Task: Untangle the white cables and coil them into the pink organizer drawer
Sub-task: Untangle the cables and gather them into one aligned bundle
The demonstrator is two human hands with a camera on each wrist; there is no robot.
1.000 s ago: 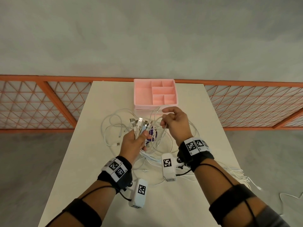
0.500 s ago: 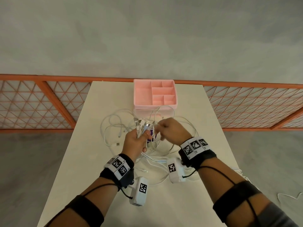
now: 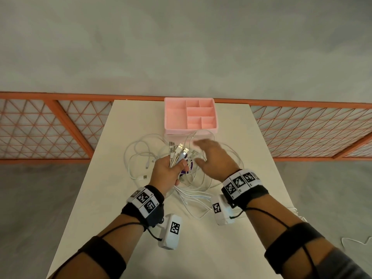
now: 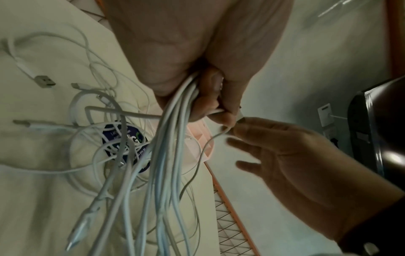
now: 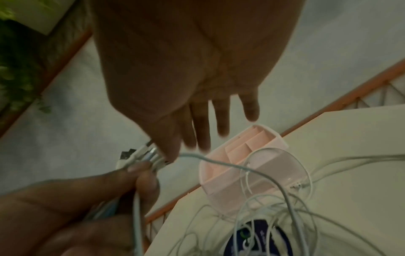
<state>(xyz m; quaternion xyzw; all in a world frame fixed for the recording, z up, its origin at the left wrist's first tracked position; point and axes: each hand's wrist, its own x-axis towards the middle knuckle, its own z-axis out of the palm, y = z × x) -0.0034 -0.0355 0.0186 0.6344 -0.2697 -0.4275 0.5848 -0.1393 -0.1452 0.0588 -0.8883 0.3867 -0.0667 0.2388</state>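
My left hand (image 3: 168, 171) grips a bundle of white cables (image 3: 177, 156) above the table, their USB plugs sticking up past the fist. In the left wrist view the cable bundle (image 4: 173, 138) hangs down from the closed fingers. My right hand (image 3: 213, 156) hovers just right of the bundle with its fingers straight and spread, holding nothing. Looser white cables (image 3: 138, 156) lie tangled on the table beneath and to the left. The pink organizer drawer (image 3: 171, 117) stands at the far edge with its compartments bare; it also shows in the right wrist view as the pink drawer (image 5: 241, 166).
The cream table (image 3: 120, 208) is narrow and long. A round dark purple sticker (image 3: 186, 172) lies under the cables. Some cables trail over the table's right edge (image 3: 293, 210). An orange lattice railing (image 3: 50, 127) runs behind the table, and grey floor lies beyond.
My right hand let go of the cable end it was pinching at the bundle and spread its fingers, pulling slightly right. The left hand kept its grip on the bundle.
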